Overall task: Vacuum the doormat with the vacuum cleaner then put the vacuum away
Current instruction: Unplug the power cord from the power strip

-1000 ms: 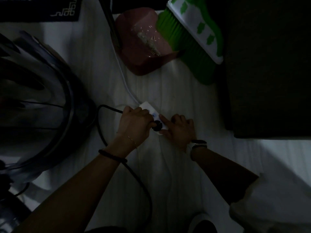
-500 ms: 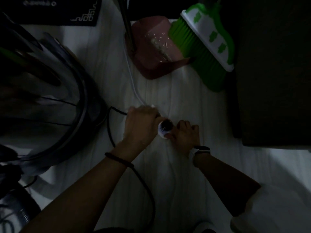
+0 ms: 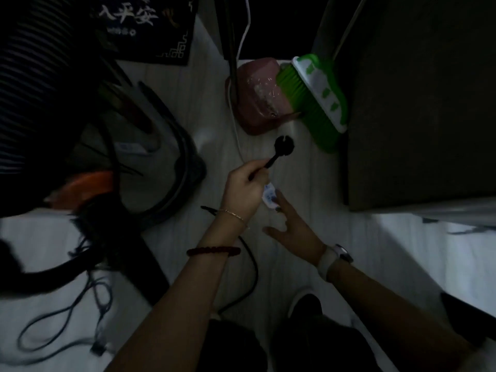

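Plug held off the power strip, dim floor hemmed in on three sides.

Head view: at frame centre the left hand curls its fingers round the black cord just behind the plug, which hangs above the pale floor, apart from the white power strip. The right hand, fingers spread and straight, has its fingertips on the strip's lower end. The vacuum cleaner fills the left middle, its rim near the left hand; the cord loops down behind the left wrist. The doormat lies at the upper left. A pink dustpan and green broom touch at the upper centre, with a dark cabinet edging the right. Open floor remains only as a narrow strip between these.
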